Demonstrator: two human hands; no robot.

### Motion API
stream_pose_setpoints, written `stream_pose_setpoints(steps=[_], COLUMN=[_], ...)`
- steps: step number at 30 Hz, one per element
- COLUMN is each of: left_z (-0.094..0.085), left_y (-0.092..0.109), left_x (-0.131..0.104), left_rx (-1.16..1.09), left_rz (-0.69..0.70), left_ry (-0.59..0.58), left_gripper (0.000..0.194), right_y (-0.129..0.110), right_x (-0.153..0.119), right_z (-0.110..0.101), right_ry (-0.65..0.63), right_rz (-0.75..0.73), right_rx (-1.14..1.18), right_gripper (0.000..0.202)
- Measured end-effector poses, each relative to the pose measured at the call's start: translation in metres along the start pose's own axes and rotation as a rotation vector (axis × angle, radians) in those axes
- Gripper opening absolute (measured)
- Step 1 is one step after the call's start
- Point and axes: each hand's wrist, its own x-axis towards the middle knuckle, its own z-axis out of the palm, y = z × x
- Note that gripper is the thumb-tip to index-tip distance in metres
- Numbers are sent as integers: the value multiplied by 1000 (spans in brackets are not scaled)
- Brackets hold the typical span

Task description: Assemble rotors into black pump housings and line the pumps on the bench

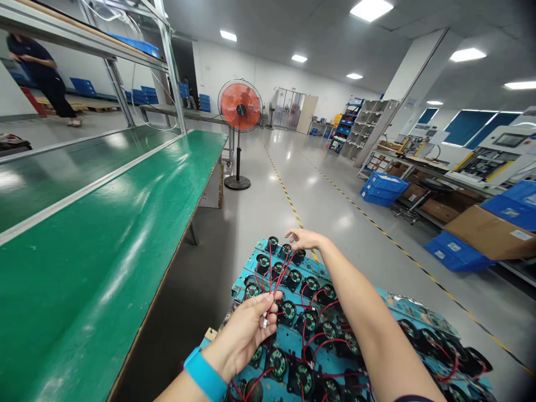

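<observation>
My left hand (251, 321), with a blue band at the wrist, is closed on a bunch of thin red wires (274, 279). A small white connector (265, 322) pokes out below its fingers. The wires run up to black round motor-like parts with green circuit boards at the far end of a light-blue tray (247, 273). Over that far edge reaches my right hand (305, 240), fingers apart and slightly bent, close above a black round part (298, 257). Whether its fingertips touch that part is unclear. Many similar parts with red wires fill the tray in rows.
To the left runs a long green-topped bench (125, 223) with a metal frame. An orange standing fan (240, 109) is ahead. Blue crates (383, 187) and a cardboard box (489, 229) line the right side. A person (42, 72) stands far left.
</observation>
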Motion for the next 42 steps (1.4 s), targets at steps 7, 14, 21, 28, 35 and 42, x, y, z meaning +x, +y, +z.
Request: stream_pose_setpoints(steps=[7, 14, 21, 28, 35, 42], left_z=[12, 13, 15, 16, 29, 59], left_y=[-1, -6, -10, -15, -24, -44], left_x=[-2, 1, 5, 6, 11, 19], left_rx=[-32, -43, -44, -82, -233, -292], left_rz=[-28, -48, -57, -40, 32, 27], left_ry=[5, -4, -14, -2, 25, 36], left_gripper=[18, 18, 17, 13, 9, 14], right_y=[-43, -34, -22, -21, -5, -46], right_x=[-2, -5, -3, -1, -92, -163], right_z=[19, 3, 15, 15, 16, 91], right_ry=[13, -28, 21, 79, 268, -41], right_rz=[102, 3, -137, -144, -50, -29], right_rx=[-321, -315, -150, 119, 490, 1276], right_gripper=[52, 31, 22, 27, 62, 57])
